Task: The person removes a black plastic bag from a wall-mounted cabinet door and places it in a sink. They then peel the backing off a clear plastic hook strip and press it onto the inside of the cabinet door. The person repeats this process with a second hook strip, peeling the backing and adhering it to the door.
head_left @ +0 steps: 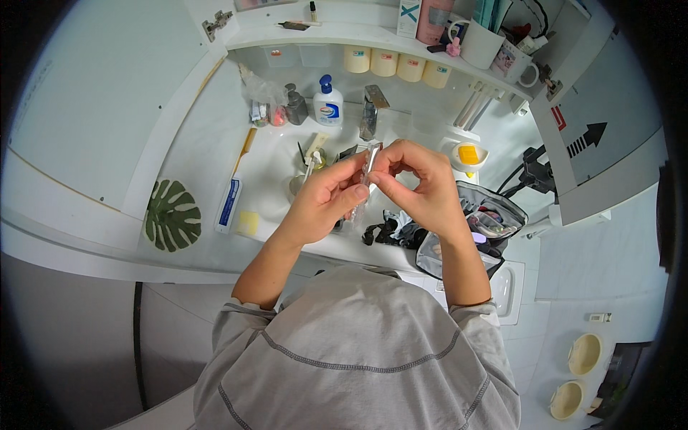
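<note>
Over the sink basin, both hands meet on a slim strip of shiny see-through plastic (371,156), perhaps a wrapper or narrow packet. My left hand (320,206) is closed around its lower part, thumb along the front. My right hand (421,185) pinches its right side between thumb and fingertips. What lies inside the plastic is too small to make out. Just behind the hands rises the metal faucet (370,111). Left of them, small bottles and a pale brush-like item (315,147) stand by the basin, partly hidden by my left hand.
A white pump bottle (327,102) and a dark pump bottle (295,105) stand at the back. An open toiletry bag (494,215) and crumpled black cloth (395,229) lie at right. A toothpaste tube (229,206) lies left. Overhead, a loaded cabinet shelf (344,32) has open doors.
</note>
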The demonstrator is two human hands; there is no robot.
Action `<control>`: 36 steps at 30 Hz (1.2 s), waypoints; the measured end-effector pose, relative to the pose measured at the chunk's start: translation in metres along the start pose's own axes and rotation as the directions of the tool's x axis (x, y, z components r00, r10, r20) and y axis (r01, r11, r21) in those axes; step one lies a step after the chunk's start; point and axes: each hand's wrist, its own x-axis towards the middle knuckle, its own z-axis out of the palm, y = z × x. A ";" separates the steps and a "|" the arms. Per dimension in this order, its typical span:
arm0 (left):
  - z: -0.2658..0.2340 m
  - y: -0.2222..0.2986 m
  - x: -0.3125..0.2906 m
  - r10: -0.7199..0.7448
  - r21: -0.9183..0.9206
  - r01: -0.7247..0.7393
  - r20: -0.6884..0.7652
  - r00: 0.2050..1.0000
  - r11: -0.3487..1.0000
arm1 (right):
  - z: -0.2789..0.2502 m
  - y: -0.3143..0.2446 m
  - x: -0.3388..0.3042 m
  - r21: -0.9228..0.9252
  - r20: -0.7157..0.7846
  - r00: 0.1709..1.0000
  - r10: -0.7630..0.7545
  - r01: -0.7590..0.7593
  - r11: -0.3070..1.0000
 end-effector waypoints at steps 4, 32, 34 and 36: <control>0.000 0.001 0.000 -0.002 0.012 0.002 0.000 1.000 1.000 | 0.001 0.000 0.000 -0.003 -0.003 1.000 -0.008 0.008 1.000; 0.001 -0.002 0.010 0.070 0.189 -0.040 -0.155 0.986 0.981 | 0.003 0.001 0.006 -0.289 -0.033 0.993 -0.112 0.098 0.952; -0.001 -0.002 0.010 0.071 0.219 -0.037 -0.151 0.986 0.975 | 0.004 0.003 0.008 -0.283 -0.037 0.993 -0.115 0.099 0.954; -0.002 -0.004 0.011 0.084 0.247 -0.044 -0.153 0.985 0.968 | 0.004 0.005 0.009 -0.297 -0.036 0.993 -0.112 0.096 0.950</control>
